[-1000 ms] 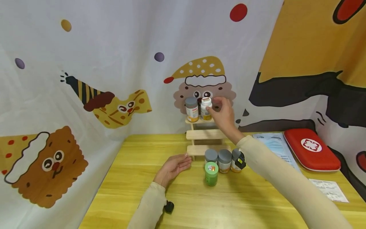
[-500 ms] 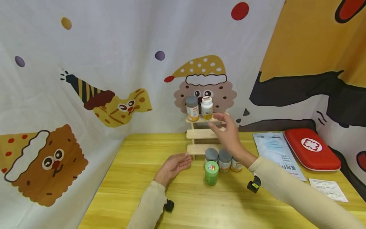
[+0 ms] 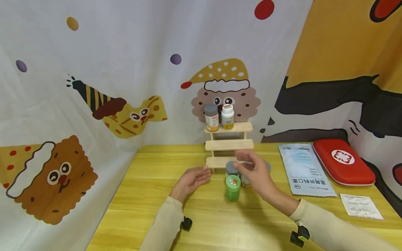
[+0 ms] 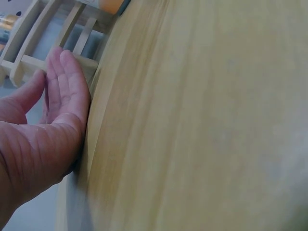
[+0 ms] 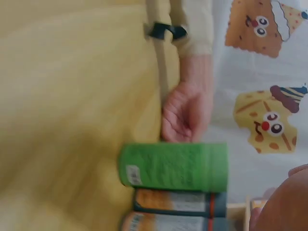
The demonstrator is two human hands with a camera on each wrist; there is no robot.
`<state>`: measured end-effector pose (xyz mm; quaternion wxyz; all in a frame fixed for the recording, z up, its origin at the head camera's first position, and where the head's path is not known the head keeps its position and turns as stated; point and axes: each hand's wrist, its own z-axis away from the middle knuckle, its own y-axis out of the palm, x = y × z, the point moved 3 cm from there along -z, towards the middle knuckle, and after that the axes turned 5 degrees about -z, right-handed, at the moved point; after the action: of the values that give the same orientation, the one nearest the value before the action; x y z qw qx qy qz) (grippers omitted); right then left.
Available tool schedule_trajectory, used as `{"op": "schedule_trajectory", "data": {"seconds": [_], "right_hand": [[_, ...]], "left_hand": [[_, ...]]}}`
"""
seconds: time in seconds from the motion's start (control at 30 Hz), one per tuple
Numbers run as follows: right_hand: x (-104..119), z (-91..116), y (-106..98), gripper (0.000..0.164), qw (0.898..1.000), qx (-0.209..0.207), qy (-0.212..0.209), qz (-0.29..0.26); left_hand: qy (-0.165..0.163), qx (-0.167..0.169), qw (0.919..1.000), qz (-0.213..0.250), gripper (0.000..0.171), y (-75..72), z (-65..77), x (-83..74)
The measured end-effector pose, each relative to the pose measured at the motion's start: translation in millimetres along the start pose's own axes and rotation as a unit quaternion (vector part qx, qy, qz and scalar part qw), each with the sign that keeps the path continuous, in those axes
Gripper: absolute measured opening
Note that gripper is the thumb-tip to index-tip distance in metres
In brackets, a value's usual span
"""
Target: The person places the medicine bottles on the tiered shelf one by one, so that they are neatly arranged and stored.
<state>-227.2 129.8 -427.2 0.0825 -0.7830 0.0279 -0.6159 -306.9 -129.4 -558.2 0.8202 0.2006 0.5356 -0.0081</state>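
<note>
My left hand (image 3: 190,182) rests on the table with its fingers straight, fingertips right at the lowest left end of a small wooden step shelf (image 3: 245,144). In the left wrist view the same hand (image 4: 53,125) lies palm up beside the shelf's slats. A grey-lidded bottle (image 3: 211,122) and a white bottle (image 3: 227,120) stand on the top step. My right hand (image 3: 259,176), thumb and fingers apart and holding nothing, hangs over several grey-lidded bottles (image 3: 231,168) in front of the shelf, partly hiding them. A green bottle (image 3: 233,191) stands just before these.
To the right lie a face mask packet (image 3: 306,170), a red first-aid case (image 3: 343,162) and a white blister pack (image 3: 361,206). A cartoon-printed cloth (image 3: 150,42) hangs behind the wooden table (image 3: 132,209).
My right hand has let go of the white bottle on the top step and come down to the grey-lidded bottles. The left hand has stayed at the shelf.
</note>
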Motion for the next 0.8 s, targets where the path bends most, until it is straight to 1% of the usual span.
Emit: {"op": "schedule_trajectory", "data": {"seconds": [0.1, 0.2, 0.37, 0.43, 0.53, 0.63, 0.8], "right_hand": [[-5.9, 14.1, 0.3, 0.041, 1.000, 0.001, 0.008, -0.001], [-11.5, 25.3, 1.8, 0.045, 1.000, -0.004, 0.014, 0.004], [-19.5, 40.7, 9.5, 0.050, 0.999, -0.012, 0.035, 0.030], [-21.0, 46.4, 13.9, 0.053, 0.998, -0.014, 0.039, 0.049], [-23.0, 53.1, 19.7, 0.059, 0.997, -0.021, 0.023, 0.075], [-27.4, 56.0, 22.8, 0.064, 0.995, -0.033, -0.003, 0.097], [-36.9, 56.4, 25.5, 0.064, 0.993, -0.047, -0.020, 0.108]], "left_hand": [[0.003, 0.003, 1.0000, 0.001, 0.035, 0.8, -0.4, 0.3], [0.005, 0.005, 1.0000, 0.002, 0.035, 1.4, -0.9, 0.6], [0.004, 0.003, 1.0000, 0.005, 0.036, 0.7, -0.4, 1.4], [0.003, 0.002, 1.0000, 0.003, 0.037, -0.1, 0.3, 2.0], [0.002, 0.003, 1.0000, 0.001, 0.039, -1.0, 0.5, 2.5], [-0.001, 0.004, 1.0000, 0.006, 0.036, -0.8, 0.5, 1.8], [0.002, 0.006, 0.9999, 0.009, 0.031, 0.8, 2.0, -1.5]]}}
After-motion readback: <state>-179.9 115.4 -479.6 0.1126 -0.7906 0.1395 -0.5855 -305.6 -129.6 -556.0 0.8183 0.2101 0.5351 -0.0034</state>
